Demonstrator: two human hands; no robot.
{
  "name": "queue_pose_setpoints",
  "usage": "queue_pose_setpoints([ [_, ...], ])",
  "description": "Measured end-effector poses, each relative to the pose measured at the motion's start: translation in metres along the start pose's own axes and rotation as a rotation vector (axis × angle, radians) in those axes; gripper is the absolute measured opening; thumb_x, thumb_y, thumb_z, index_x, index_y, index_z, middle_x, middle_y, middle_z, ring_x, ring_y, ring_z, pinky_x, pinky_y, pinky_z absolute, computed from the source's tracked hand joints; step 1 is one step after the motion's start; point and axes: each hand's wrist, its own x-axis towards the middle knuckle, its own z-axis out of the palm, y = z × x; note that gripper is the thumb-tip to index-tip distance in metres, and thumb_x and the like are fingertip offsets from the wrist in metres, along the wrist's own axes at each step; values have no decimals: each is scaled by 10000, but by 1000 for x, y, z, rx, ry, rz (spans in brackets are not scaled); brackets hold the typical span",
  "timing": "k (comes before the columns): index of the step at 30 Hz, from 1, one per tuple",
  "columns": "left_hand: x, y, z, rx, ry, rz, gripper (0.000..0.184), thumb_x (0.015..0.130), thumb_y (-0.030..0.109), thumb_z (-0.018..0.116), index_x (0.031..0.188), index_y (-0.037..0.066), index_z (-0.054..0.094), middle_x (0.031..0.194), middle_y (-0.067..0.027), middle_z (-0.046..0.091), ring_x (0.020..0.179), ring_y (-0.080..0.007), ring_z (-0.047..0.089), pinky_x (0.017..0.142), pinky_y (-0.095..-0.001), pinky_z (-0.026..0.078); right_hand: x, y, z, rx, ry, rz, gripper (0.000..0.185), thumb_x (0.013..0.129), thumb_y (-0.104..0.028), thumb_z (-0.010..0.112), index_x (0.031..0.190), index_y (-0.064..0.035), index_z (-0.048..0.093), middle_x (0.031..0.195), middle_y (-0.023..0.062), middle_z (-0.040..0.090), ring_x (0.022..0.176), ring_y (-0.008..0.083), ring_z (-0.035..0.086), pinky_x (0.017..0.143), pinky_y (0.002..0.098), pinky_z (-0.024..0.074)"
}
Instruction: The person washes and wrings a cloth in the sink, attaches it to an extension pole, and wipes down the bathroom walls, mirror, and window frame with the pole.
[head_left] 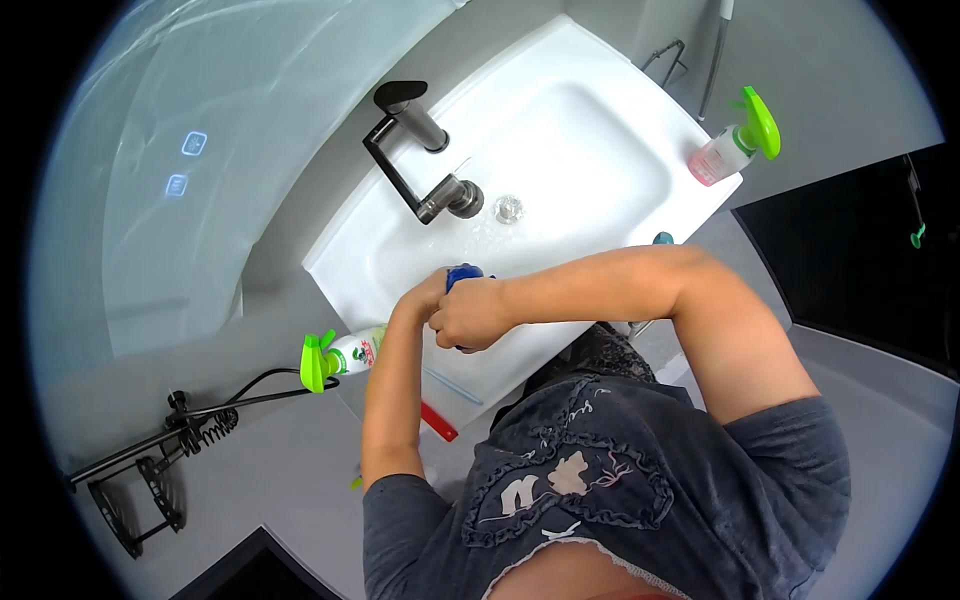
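Note:
A dark blue cloth (463, 272) is bunched up between my two hands over the near-left edge of the white sink (590, 140). My right hand (472, 314) is closed around it, knuckles up. Beside and partly behind that, my left hand (426, 292) grips the cloth too, its fingers mostly covered. Only a blue end of the cloth shows above the hands, and a dark bit shows below. Wet streaks lie in the basin between the hands and the drain (509, 209).
A dark grey faucet (412, 120) bends over the basin. One green-topped spray bottle (352, 353) stands left of my left forearm, another spray bottle (722, 158) at the sink's right corner. A red strip-like object (438, 422) and a pale blue stick (452, 386) lie near my left elbow.

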Motion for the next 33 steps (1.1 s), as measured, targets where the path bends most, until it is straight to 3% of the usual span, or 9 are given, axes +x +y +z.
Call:
queue_pose_setpoints([
  [3, 3, -7, 3, -18, 101, 48, 278, 851, 286, 521, 1039, 88, 571, 998, -25, 623, 848, -175, 615, 745, -300, 504, -9, 2, -1, 3, -25, -43, 97, 702, -205, 619, 736, -114, 623, 788, 42, 599, 724, 271, 608, 574, 400, 481],
  [6, -7, -13, 11, -417, 214, 82, 255, 828, 182, 531, 1057, 77, 569, 990, -22, 622, 866, -165, 611, 780, -299, 490, -15, 6, -4, 194, 159, 292, 71, 721, -167, 603, 728, -97, 604, 726, 46, 600, 681, 240, 608, 562, 360, 478],
  [8, -22, -16, 14, -686, 249, 64, 286, 818, 138, 534, 1093, 66, 552, 1021, -29, 613, 894, -167, 604, 808, -319, 483, -18, 20, 12, 726, 802, 776, 69, 753, -134, 589, 713, -80, 572, 661, 29, 574, 642, 168, 587, 552, 304, 468],
  [11, -49, -18, 20, -1075, 59, 360, 503, 813, 104, 572, 1281, 36, 401, 1198, -73, 526, 1098, -174, 514, 939, -319, 409, -38, 39, 24, 1646, 1268, 1101, 68, 779, -121, 595, 736, -97, 548, 762, 18, 585, 711, 108, 570, 639, 248, 466],
  [20, -52, 1, 61, -387, 813, 598, 488, 708, 169, 752, 1087, 34, 475, 1034, -84, 534, 948, -133, 516, 848, -253, 407, -47, 17, 59, 2540, 924, 911, 505, 842, -492, 478, 1106, -66, 549, 1077, 84, 597, 945, 228, 595, 888, 386, 461],
  [25, -62, 19, 70, 212, 1228, 929, 411, 672, 209, 775, 924, 48, 492, 916, -75, 524, 924, -195, 515, 872, -313, 395, -29, -1, 68, 2422, 877, 772, 424, 859, -389, 535, 1159, -91, 507, 1077, 72, 587, 912, 200, 597, 752, 326, 498],
  [28, -66, 22, 79, -442, 963, 1023, 399, 691, 231, 758, 878, 60, 449, 946, -106, 558, 926, -202, 529, 881, -320, 395, -19, 0, 60, 2081, 1364, 1117, 185, 839, -145, 595, 1006, -93, 536, 911, 53, 603, 766, 153, 591, 630, 244, 485],
  [30, -62, 10, 81, -814, 942, 982, 282, 798, 233, 650, 920, 59, 464, 987, -102, 568, 949, -193, 557, 862, -314, 432, -22, 0, 34, 1824, 1394, 1138, 72, 791, -89, 608, 814, -81, 540, 773, 32, 581, 704, 137, 575, 602, 267, 472],
  [33, -69, 21, 80, -1311, 737, 859, 289, 862, 301, 551, 1019, 69, 485, 1026, -78, 563, 973, -204, 564, 865, -344, 453, -15, -2, -18, 396, 1279, 661, 116, 714, -26, 615, 661, -54, 516, 738, 50, 552, 641, 150, 534, 579, 260, 430],
])
